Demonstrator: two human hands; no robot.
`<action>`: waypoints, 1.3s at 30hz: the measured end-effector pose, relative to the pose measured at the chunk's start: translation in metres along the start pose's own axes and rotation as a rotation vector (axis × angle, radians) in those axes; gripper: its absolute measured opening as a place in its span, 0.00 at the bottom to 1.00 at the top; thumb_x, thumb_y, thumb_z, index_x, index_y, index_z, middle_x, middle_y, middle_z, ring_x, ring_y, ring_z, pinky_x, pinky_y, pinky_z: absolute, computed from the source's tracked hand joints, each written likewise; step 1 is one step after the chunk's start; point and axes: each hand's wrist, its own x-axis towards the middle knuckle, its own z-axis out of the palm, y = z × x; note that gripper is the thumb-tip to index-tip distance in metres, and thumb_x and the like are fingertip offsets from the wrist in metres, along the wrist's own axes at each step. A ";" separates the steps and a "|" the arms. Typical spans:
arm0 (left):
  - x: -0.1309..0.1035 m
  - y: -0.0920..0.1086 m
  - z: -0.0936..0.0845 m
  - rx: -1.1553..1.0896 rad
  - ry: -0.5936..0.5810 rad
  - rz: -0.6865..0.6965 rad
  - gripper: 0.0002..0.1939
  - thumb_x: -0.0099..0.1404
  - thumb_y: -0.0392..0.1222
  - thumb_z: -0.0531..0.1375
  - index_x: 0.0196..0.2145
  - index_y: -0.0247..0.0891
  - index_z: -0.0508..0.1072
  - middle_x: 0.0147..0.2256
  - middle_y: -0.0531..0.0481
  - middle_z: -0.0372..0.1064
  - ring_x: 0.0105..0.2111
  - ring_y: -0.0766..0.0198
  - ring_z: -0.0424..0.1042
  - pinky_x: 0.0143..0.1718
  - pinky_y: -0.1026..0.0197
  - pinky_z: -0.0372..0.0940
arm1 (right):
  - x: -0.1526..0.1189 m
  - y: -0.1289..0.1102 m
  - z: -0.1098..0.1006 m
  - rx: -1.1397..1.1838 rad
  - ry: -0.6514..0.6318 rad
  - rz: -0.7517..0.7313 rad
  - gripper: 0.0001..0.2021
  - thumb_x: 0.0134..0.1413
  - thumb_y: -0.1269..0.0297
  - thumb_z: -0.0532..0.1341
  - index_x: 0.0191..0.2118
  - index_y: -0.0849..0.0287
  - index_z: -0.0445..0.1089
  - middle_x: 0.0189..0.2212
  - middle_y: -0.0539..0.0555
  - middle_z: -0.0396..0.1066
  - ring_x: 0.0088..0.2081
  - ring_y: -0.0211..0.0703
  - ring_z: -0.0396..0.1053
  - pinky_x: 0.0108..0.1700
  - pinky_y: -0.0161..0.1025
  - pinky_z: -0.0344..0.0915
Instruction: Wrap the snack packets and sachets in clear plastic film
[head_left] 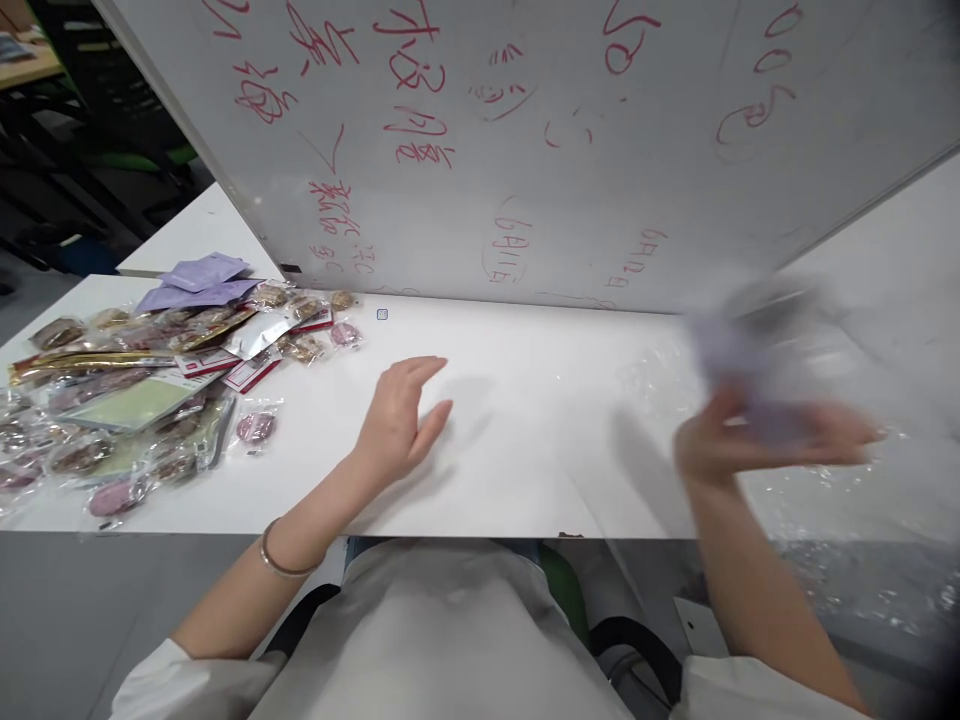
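Note:
My left hand [397,420] hovers over the white table [510,420], thumb and fingers apart, holding nothing. At the right, my right hand [731,445] is lifted and smeared by motion. It grips a light purple packet [724,350], whose outline is blurred; a greyish part shows at its top. Clear plastic bubble wrap [840,500] lies under and beyond this hand. To the left of my left hand, a single wrapped pinkish-purple piece [256,427] lies beside a pile of wrapped snacks [172,440].
Purple packets [199,285] lie on the back of the pile, with a silver sachet [259,330] and a green flat pack [142,400] among it. A whiteboard [450,200] with red writing stands along the table's far edge. A small blue-edged sticker [382,314] is on the table.

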 end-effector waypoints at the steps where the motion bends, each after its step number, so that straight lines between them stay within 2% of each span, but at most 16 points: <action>1: -0.002 -0.002 -0.003 0.002 -0.001 -0.051 0.18 0.74 0.45 0.49 0.58 0.39 0.59 0.52 0.38 0.68 0.54 0.52 0.67 0.54 0.47 0.63 | 0.015 0.016 -0.013 -0.022 0.076 0.094 0.37 0.65 0.46 0.45 0.70 0.69 0.50 0.68 0.79 0.34 0.69 0.75 0.40 0.54 0.77 0.47; 3: -0.005 -0.003 -0.006 0.010 -0.069 -0.133 0.18 0.73 0.45 0.50 0.58 0.39 0.60 0.52 0.39 0.67 0.53 0.53 0.68 0.53 0.48 0.65 | 0.042 0.041 -0.026 -0.127 0.248 0.415 0.41 0.63 0.40 0.45 0.68 0.73 0.53 0.68 0.84 0.29 0.68 0.72 0.44 0.50 0.70 0.53; 4: -0.006 -0.003 -0.006 0.014 -0.118 -0.164 0.18 0.73 0.45 0.51 0.58 0.39 0.60 0.52 0.39 0.67 0.53 0.53 0.68 0.53 0.48 0.65 | 0.052 0.049 -0.026 -0.137 0.223 0.480 0.45 0.60 0.38 0.50 0.66 0.77 0.54 0.66 0.90 0.32 0.66 0.76 0.48 0.47 0.70 0.54; 6: -0.009 -0.002 -0.004 0.015 -0.207 -0.206 0.19 0.73 0.45 0.51 0.58 0.38 0.60 0.53 0.39 0.65 0.53 0.53 0.68 0.53 0.49 0.66 | 0.062 0.053 -0.014 -0.211 0.028 0.555 0.49 0.50 0.39 0.63 0.64 0.79 0.58 0.62 0.95 0.43 0.61 0.81 0.57 0.44 0.67 0.56; 8: -0.011 -0.001 -0.003 0.002 -0.259 -0.224 0.18 0.73 0.44 0.51 0.58 0.39 0.61 0.53 0.39 0.65 0.53 0.54 0.68 0.53 0.49 0.66 | 0.060 0.047 0.008 -0.284 -0.199 0.478 0.46 0.42 0.46 0.70 0.62 0.75 0.63 0.56 0.93 0.57 0.54 0.81 0.64 0.44 0.64 0.57; 10: -0.013 -0.001 -0.002 -0.023 -0.289 -0.234 0.16 0.73 0.43 0.51 0.56 0.39 0.62 0.52 0.40 0.66 0.52 0.54 0.69 0.52 0.50 0.67 | 0.056 0.036 0.028 -0.322 -0.291 0.360 0.34 0.45 0.55 0.69 0.57 0.71 0.70 0.48 0.86 0.68 0.49 0.75 0.69 0.43 0.60 0.58; 13: -0.015 -0.002 -0.001 -0.068 -0.337 -0.249 0.14 0.72 0.42 0.51 0.53 0.39 0.65 0.50 0.42 0.68 0.50 0.55 0.70 0.51 0.50 0.68 | 0.056 0.023 0.043 -0.322 -0.249 0.276 0.17 0.55 0.67 0.59 0.46 0.74 0.76 0.39 0.81 0.71 0.46 0.69 0.71 0.42 0.56 0.57; 17: -0.016 -0.002 0.003 -0.212 -0.379 -0.392 0.13 0.73 0.45 0.51 0.49 0.40 0.68 0.49 0.44 0.70 0.46 0.57 0.73 0.44 0.53 0.70 | 0.059 0.000 0.043 -0.274 -0.081 0.175 0.24 0.67 0.66 0.43 0.57 0.72 0.69 0.50 0.79 0.68 0.51 0.62 0.69 0.45 0.53 0.58; 20: -0.013 -0.001 0.012 -0.470 -0.360 -0.609 0.16 0.72 0.50 0.52 0.50 0.39 0.69 0.51 0.42 0.71 0.48 0.56 0.73 0.44 0.54 0.71 | 0.044 -0.034 0.046 -0.076 0.088 -0.048 0.27 0.69 0.63 0.39 0.63 0.66 0.63 0.57 0.71 0.66 0.56 0.56 0.66 0.55 0.52 0.59; 22: -0.008 -0.002 0.019 -0.728 -0.350 -0.764 0.22 0.71 0.55 0.52 0.55 0.39 0.66 0.55 0.38 0.69 0.49 0.54 0.74 0.46 0.52 0.71 | 0.023 -0.065 0.052 0.108 0.064 -0.303 0.25 0.68 0.61 0.41 0.59 0.60 0.67 0.56 0.64 0.69 0.59 0.52 0.65 0.63 0.55 0.55; 26: 0.000 -0.003 0.025 -1.090 -0.288 -0.943 0.31 0.67 0.61 0.54 0.59 0.39 0.61 0.57 0.35 0.66 0.48 0.51 0.75 0.46 0.49 0.72 | -0.027 -0.125 0.060 0.456 -0.497 -0.910 0.17 0.67 0.61 0.48 0.47 0.41 0.74 0.50 0.43 0.75 0.63 0.44 0.61 0.66 0.57 0.56; 28: 0.001 -0.005 0.022 -1.035 -0.207 -0.994 0.31 0.61 0.57 0.63 0.56 0.39 0.63 0.50 0.39 0.71 0.43 0.54 0.77 0.44 0.52 0.71 | -0.044 -0.142 0.062 0.530 -0.606 -1.038 0.17 0.67 0.65 0.49 0.46 0.39 0.73 0.53 0.39 0.72 0.66 0.42 0.56 0.68 0.57 0.54; 30: 0.000 -0.007 0.018 -0.896 -0.175 -1.021 0.24 0.58 0.50 0.67 0.47 0.37 0.68 0.38 0.47 0.73 0.34 0.61 0.76 0.39 0.58 0.69 | -0.051 -0.146 0.064 0.479 -0.587 -1.103 0.16 0.66 0.65 0.50 0.48 0.43 0.73 0.59 0.41 0.68 0.68 0.44 0.52 0.69 0.56 0.50; 33: -0.006 -0.013 0.010 -0.702 -0.129 -1.051 0.15 0.60 0.48 0.65 0.28 0.38 0.65 0.23 0.56 0.63 0.24 0.68 0.70 0.29 0.64 0.64 | -0.047 -0.130 0.071 0.319 -0.461 -1.006 0.20 0.66 0.56 0.50 0.60 0.49 0.65 0.66 0.49 0.57 0.70 0.50 0.47 0.71 0.60 0.41; 36: -0.015 -0.024 0.001 -0.609 -0.044 -1.081 0.23 0.60 0.49 0.64 0.21 0.40 0.53 0.17 0.60 0.52 0.18 0.68 0.68 0.22 0.66 0.57 | -0.031 -0.101 0.083 0.253 -0.270 -0.602 0.32 0.66 0.49 0.47 0.71 0.53 0.45 0.71 0.53 0.43 0.72 0.56 0.37 0.70 0.65 0.38; 39: -0.023 -0.034 -0.007 -0.591 0.005 -1.096 0.25 0.62 0.51 0.62 0.19 0.40 0.52 0.15 0.60 0.49 0.14 0.69 0.64 0.18 0.67 0.54 | -0.004 -0.071 0.094 0.265 -0.167 -0.172 0.35 0.67 0.46 0.41 0.73 0.57 0.34 0.72 0.58 0.38 0.72 0.59 0.36 0.68 0.66 0.41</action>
